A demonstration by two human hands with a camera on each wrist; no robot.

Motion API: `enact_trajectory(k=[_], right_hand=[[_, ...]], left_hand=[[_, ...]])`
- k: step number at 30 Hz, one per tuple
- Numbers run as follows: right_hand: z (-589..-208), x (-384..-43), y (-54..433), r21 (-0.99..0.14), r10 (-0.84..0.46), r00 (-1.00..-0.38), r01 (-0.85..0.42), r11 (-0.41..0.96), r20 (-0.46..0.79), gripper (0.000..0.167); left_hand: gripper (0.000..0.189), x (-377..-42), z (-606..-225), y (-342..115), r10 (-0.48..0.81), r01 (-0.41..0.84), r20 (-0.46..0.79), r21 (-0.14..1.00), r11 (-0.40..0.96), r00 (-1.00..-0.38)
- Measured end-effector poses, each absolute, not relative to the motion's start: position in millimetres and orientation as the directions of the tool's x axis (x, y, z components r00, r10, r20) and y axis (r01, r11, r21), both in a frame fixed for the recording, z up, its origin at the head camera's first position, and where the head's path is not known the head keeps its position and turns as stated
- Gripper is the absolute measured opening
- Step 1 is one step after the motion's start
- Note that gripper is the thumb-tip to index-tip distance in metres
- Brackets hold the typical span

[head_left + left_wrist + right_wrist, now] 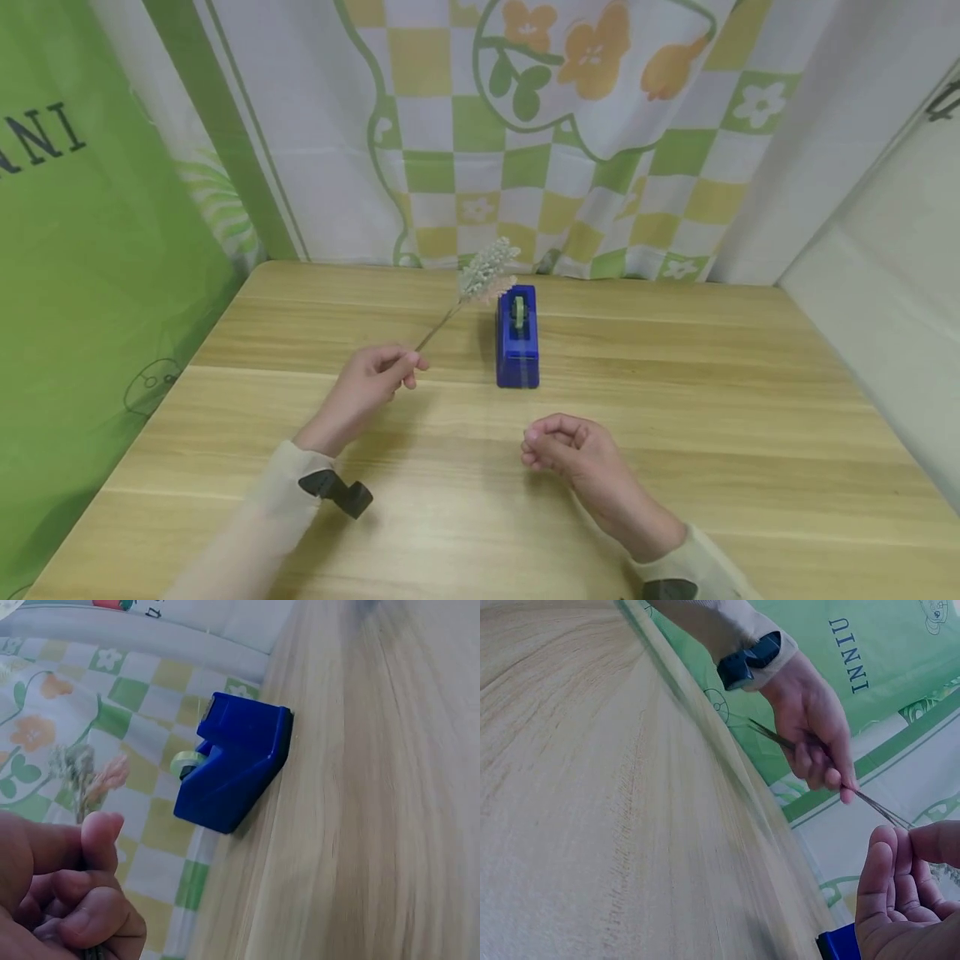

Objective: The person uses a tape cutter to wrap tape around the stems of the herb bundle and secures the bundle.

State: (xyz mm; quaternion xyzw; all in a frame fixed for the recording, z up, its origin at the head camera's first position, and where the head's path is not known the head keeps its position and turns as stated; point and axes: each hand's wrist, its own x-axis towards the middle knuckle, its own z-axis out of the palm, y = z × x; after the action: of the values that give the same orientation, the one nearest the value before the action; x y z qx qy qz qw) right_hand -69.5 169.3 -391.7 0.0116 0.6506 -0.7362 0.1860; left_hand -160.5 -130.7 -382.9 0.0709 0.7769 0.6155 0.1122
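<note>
My left hand (375,375) pinches the thin stems of a small bunch of flower sprigs (486,268), with whitish-green and pink heads tilted up to the right. In the right wrist view the bare stem ends (769,733) stick out behind that hand. Ahead on the table stands a blue tape dispenser (517,371) with a pale green roll (519,312). Nearer to me, my right hand (581,462) has thumb and fingertips pinched together, holding a faint clear strip of tape (524,371) that runs down from the dispenser's front.
The wooden table (735,417) stretches out on both sides of the dispenser. A checked, flowered curtain (480,183) hangs behind its far edge, and a green cloth (82,292) hangs at the left. A black wrist camera (337,490) is strapped at the left cuff.
</note>
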Motion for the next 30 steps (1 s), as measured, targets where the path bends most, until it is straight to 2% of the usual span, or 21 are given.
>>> enact_trajectory(k=[8, 14, 22, 30], right_hand=[[-391.3, -69.6, 170.7, -0.954, -0.256, -0.931, 0.287, -0.082, -0.258, 0.003], [-390.9, -68.9, 171.7, -0.955, -0.259, -0.932, 0.283, -0.085, -0.253, 0.003], [-389.5, -68.1, 171.5, -0.955, -0.25, -0.936, 0.279, -0.098, -0.247, 0.003], [-386.1, -68.8, 171.3, -0.954, -0.237, -0.937, 0.285, -0.098, -0.256, 0.003]], left_hand=[[0.029, -142.1, -388.8, -169.9, 0.337, 0.022, -0.108, 0.933, 0.36, -0.935], [0.026, -132.6, -390.7, -191.5, 0.408, 0.022, -0.181, 0.895, 0.445, -0.895], [0.029, -126.9, -392.7, -209.3, 0.519, 0.036, -0.253, 0.875, 0.484, -0.816], [0.025, -122.5, -395.3, -207.5, 0.559, 0.079, -0.25, 0.864, 0.497, -0.791]])
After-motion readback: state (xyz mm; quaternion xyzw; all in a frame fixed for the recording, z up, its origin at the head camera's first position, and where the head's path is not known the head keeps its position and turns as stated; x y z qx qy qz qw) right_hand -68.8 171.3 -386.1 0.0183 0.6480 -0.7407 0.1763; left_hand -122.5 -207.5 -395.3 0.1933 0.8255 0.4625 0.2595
